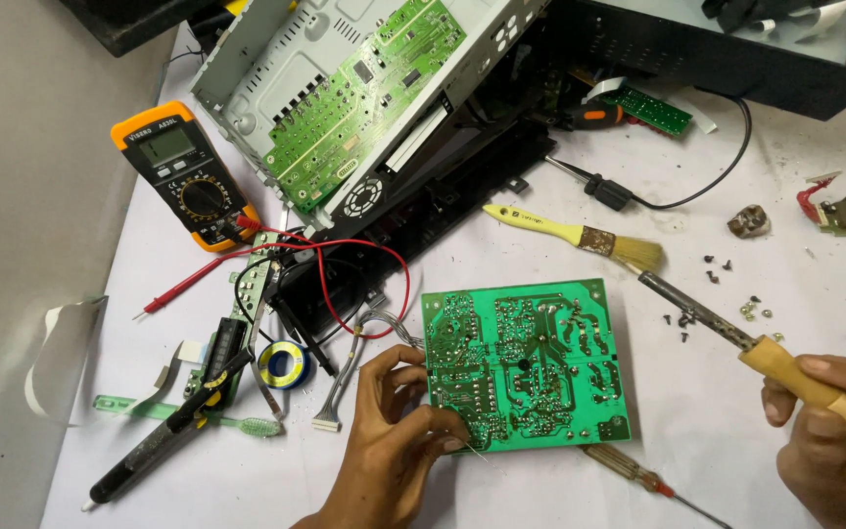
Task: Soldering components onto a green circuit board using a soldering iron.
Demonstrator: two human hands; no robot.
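A green circuit board (526, 360) lies solder side up on the white table. My left hand (389, 441) rests at its lower left corner, fingers pinching a thin strand of solder wire (474, 449) against the board's edge. My right hand (829, 431) grips the wooden handle of a soldering iron (736, 333) at the right. The iron's dark tip points up and left, just off the board's upper right corner, not touching it.
An opened metal chassis with a green board (364, 88) fills the top. An orange multimeter (183, 176) with red and black leads stands at the left. A yellow-handled brush (580, 235), loose screws (717, 269), a screwdriver (643, 480), a tape roll (283, 362) and a desoldering pump (149, 456) lie around.
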